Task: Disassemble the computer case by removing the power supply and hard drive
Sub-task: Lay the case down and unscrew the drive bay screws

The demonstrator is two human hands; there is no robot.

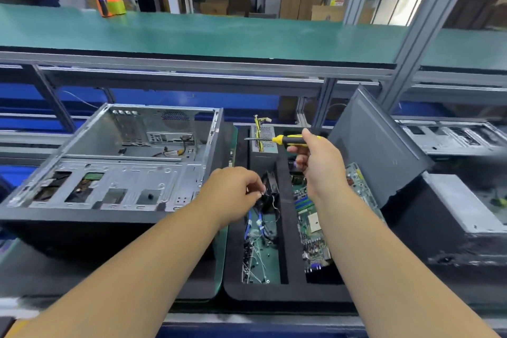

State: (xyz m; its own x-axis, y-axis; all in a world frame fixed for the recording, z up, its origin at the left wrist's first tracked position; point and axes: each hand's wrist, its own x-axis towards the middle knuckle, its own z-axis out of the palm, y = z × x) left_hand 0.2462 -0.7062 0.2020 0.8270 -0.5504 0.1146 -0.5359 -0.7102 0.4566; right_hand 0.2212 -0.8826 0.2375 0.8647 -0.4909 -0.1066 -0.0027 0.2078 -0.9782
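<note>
The right hand is closed around the black handle of a screwdriver with a yellow collar; it holds the tool level in the air, with the metal shaft pointing to the left. The left hand has its fingertips pinched together on a small black part just above the left compartment of a black foam tray; what the part is, I cannot tell. In that compartment lie blue cables and thin wires. In the right compartment a green circuit board lies tilted. At the far end of the tray stands a grey metal box with yellow wires on top, maybe the power supply, but this is not sure. To the left of the tray, the open computer case lies on its side on the bench, its inside almost bare. A dark panel leans at the right of the tray.
</note>
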